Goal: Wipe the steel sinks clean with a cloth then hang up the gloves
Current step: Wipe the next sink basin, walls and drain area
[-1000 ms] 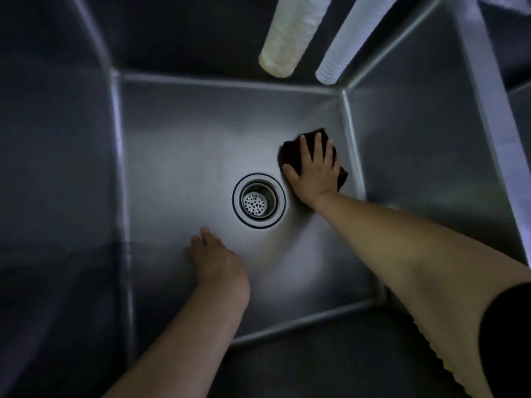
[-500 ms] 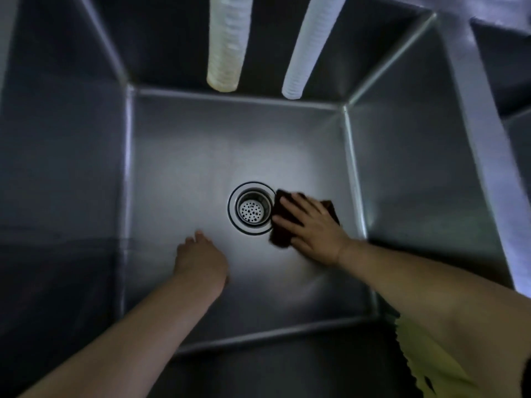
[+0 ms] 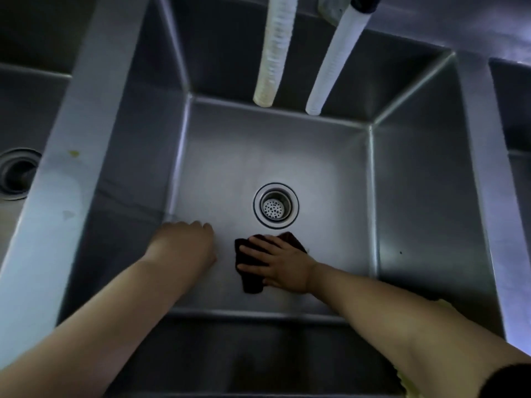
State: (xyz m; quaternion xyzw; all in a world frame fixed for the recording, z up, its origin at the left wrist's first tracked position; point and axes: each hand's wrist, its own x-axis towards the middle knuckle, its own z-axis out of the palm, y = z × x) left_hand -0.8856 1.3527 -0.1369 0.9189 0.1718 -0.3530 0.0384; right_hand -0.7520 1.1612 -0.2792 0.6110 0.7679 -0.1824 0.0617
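I look down into a deep steel sink (image 3: pixel 416 196) with a round drain strainer (image 3: pixel 275 205) in its floor. A dark maroon cloth (image 3: pixel 250 278) lies on the sink floor just in front of the drain. My right hand (image 3: pixel 283 264) presses flat on the cloth with fingers spread and pointing left. My left hand (image 3: pixel 184 245) rests on the sink floor near the left wall, fingers loosely bent, holding nothing. No gloves are in view.
Two ribbed hoses hang over the back wall, a yellowed hose (image 3: pixel 273 50) and a white hose (image 3: pixel 334 58). A steel divider (image 3: pixel 74 156) separates a neighbouring sink with its own drain (image 3: pixel 17 173) on the left. Another basin edge (image 3: pixel 511 110) shows at right.
My right hand has slid the cloth from the far right corner, past the drain, to the near floor in front of it. My left hand stayed on the floor at the left.
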